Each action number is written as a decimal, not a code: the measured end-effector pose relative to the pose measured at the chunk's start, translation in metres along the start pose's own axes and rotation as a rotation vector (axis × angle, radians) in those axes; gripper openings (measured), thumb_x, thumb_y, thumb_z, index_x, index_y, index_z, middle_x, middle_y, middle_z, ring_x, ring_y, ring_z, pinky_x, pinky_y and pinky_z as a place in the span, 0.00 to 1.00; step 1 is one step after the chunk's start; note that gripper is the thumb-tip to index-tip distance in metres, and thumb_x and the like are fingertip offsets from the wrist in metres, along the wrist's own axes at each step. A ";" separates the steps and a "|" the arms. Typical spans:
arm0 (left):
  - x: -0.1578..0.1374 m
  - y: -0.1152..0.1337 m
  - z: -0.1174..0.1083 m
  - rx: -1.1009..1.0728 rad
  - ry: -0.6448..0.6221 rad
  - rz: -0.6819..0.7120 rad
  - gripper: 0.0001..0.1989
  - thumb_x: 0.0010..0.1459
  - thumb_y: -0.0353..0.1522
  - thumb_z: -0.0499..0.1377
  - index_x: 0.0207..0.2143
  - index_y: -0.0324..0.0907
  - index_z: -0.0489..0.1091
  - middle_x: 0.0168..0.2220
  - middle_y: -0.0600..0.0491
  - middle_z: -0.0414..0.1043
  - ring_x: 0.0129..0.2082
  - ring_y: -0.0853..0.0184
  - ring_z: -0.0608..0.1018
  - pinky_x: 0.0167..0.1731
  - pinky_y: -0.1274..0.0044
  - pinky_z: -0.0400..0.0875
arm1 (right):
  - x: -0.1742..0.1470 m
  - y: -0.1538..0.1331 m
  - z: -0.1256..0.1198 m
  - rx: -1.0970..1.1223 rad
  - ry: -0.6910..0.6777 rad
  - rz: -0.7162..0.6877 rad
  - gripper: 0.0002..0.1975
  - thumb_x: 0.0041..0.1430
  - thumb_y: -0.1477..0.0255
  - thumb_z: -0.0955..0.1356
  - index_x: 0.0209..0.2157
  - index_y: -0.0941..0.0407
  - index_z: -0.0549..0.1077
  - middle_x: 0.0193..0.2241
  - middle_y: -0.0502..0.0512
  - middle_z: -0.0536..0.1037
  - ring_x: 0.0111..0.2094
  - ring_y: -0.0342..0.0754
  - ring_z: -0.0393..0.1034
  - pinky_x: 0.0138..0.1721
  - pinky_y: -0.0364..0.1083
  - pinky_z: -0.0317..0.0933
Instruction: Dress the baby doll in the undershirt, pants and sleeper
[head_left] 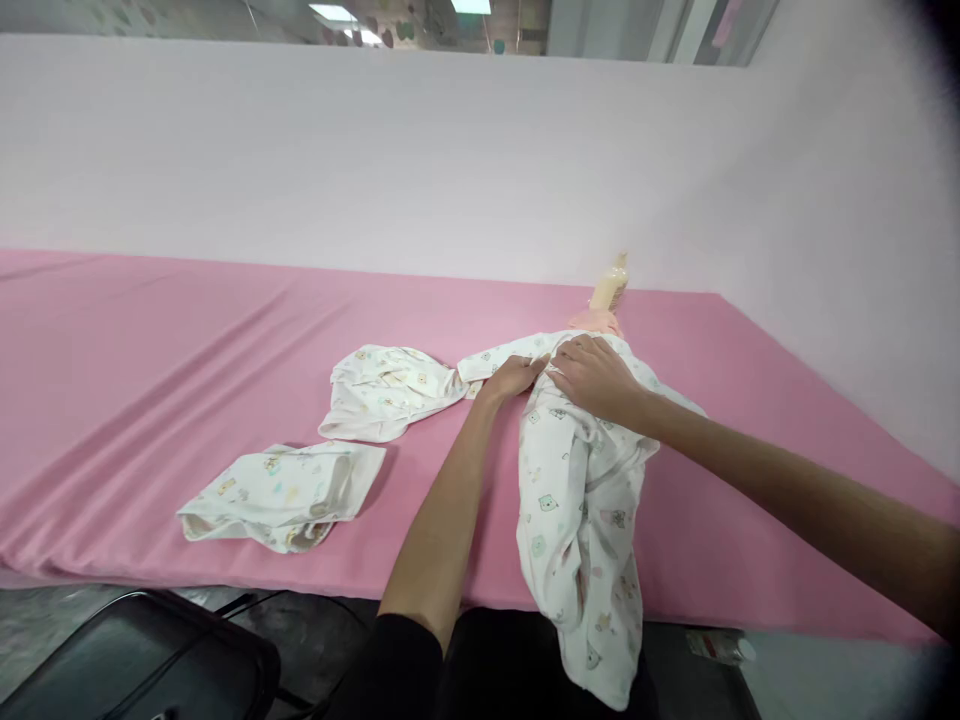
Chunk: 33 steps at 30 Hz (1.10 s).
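Observation:
A white baby garment (pixel 555 480) printed with small animals lies over the pink-covered table, and its lower part hangs past the front edge toward my lap. One sleeve stretches out to the left. At the upper part of this garment, my left hand (pixel 516 376) has its fingers closed on the cloth. Right beside it, my right hand (pixel 592 378) grips the same cloth, fingers curled, with the fingertips partly hidden. Left of my hands is a bunched white printed cloth (pixel 394 390), its narrow end meeting the sleeve. Nearer the front edge lies a folded white printed cloth (pixel 285 490).
A cream bottle (pixel 610 285) stands at the table's back edge, with a peach-coloured item (pixel 597 321) in front of it, partly covered. A white wall rises behind the pink tablecloth (pixel 187 370). A black chair (pixel 150 660) is at the lower left.

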<state>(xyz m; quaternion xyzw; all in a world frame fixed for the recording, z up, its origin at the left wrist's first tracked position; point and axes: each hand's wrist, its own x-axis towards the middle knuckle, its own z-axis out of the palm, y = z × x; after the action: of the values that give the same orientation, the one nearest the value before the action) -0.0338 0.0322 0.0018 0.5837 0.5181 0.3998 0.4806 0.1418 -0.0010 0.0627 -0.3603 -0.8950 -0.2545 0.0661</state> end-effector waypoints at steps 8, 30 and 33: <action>-0.028 0.004 -0.006 1.157 0.088 0.145 0.13 0.70 0.32 0.46 0.46 0.36 0.67 0.44 0.41 0.75 0.44 0.56 0.78 0.41 0.71 0.67 | 0.004 -0.003 0.012 0.000 0.018 -0.003 0.18 0.71 0.68 0.59 0.41 0.61 0.78 0.43 0.65 0.77 0.44 0.59 0.66 0.43 0.53 0.51; -0.031 0.053 0.006 0.762 0.496 0.520 0.07 0.62 0.25 0.48 0.32 0.43 0.62 0.34 0.52 0.71 0.35 0.66 0.71 0.33 0.74 0.60 | -0.004 -0.037 -0.007 0.213 -0.118 0.112 0.15 0.67 0.78 0.59 0.43 0.61 0.76 0.43 0.64 0.79 0.48 0.58 0.71 0.48 0.52 0.59; -0.044 0.054 0.006 0.821 0.500 0.569 0.08 0.62 0.25 0.48 0.32 0.43 0.62 0.34 0.52 0.71 0.36 0.65 0.72 0.35 0.74 0.62 | 0.006 -0.032 -0.003 0.296 -0.168 0.187 0.15 0.69 0.75 0.58 0.44 0.62 0.76 0.43 0.66 0.80 0.47 0.58 0.73 0.48 0.51 0.59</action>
<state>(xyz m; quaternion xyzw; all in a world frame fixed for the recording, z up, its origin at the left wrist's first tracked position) -0.0221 -0.0126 0.0542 0.7274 0.5514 0.4055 -0.0504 0.1153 -0.0180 0.0539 -0.4483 -0.8876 -0.0820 0.0668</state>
